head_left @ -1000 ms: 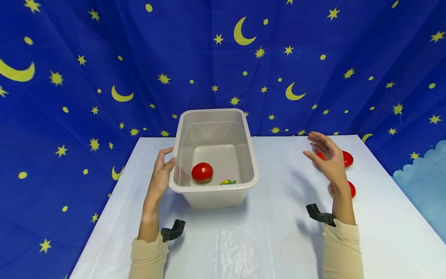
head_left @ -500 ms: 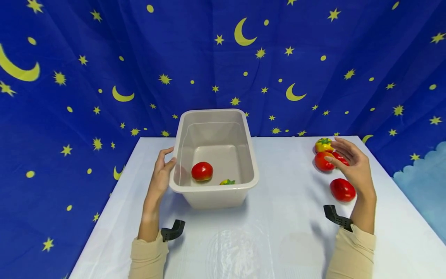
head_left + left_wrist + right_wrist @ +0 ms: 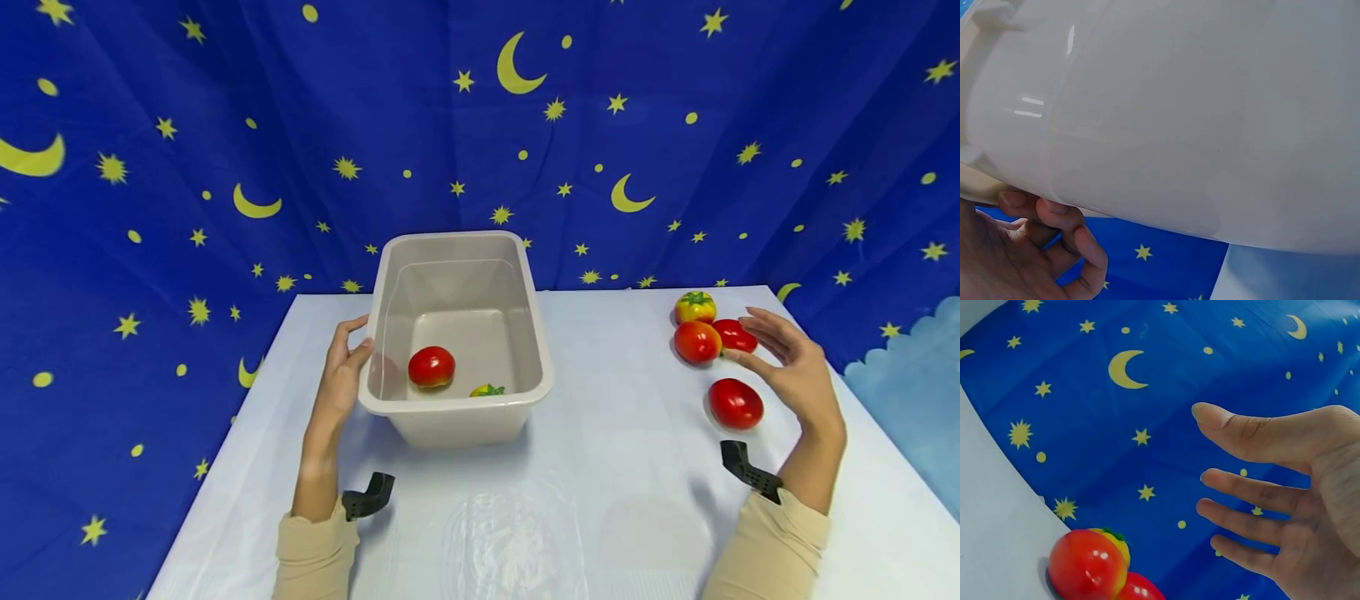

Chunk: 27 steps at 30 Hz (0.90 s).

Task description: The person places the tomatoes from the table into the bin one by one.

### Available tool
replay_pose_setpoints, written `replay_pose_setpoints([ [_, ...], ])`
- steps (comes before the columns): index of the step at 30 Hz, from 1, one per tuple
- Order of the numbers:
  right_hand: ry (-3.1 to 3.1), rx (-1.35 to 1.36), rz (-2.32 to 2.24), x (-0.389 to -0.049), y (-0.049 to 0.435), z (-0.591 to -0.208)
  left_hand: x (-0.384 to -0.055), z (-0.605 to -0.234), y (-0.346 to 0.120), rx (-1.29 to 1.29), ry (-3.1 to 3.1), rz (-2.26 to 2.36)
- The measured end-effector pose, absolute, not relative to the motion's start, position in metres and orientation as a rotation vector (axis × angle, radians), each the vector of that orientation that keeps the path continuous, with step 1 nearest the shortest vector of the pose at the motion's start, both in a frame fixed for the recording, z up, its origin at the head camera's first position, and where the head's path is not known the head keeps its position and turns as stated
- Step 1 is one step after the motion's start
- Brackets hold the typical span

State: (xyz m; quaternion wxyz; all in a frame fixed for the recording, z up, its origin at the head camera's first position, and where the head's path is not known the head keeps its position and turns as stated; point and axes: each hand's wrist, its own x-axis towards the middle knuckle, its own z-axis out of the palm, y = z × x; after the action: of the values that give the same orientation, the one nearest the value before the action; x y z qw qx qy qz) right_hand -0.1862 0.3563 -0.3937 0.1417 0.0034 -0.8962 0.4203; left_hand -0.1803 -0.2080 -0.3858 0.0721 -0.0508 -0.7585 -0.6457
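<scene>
My left hand (image 3: 341, 379) grips the left rim of a grey plastic bin (image 3: 457, 427), thumb over the edge; in the left wrist view, its curled fingers (image 3: 1063, 215) sit at the edge of the bin's wall (image 3: 1166, 119). Inside the bin lie a glossy red fruit (image 3: 431, 367) and a yellow fruit with green leaves (image 3: 487, 390), mostly hidden by the front wall. My right hand (image 3: 798, 371) hovers at the right with fingers spread, holding nothing. Nearest it are a red fruit (image 3: 737, 336), an orange-red fruit (image 3: 697, 342) and a deep red oval fruit (image 3: 736, 404).
A yellow-red fruit with a green leafy top (image 3: 695, 307) sits behind the others at the table's far right. The white table (image 3: 600, 467) ends at a blue curtain (image 3: 420, 100) with stars and moons. Black wrist mounts (image 3: 367, 497) stick out from both forearms.
My right hand has moved right, off from above the fruit group, which now shows more fully. My left hand keeps its grip on the bin, and the bin has stayed in place.
</scene>
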Motion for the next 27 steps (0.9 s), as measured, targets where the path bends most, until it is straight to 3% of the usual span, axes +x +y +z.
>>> replay_pose_setpoints([
  [27,-3.006,-0.147,1.212,-0.174,0.402,-0.422,-0.180,-0.381,-0.208,-0.061,-2.332,-1.953],
])
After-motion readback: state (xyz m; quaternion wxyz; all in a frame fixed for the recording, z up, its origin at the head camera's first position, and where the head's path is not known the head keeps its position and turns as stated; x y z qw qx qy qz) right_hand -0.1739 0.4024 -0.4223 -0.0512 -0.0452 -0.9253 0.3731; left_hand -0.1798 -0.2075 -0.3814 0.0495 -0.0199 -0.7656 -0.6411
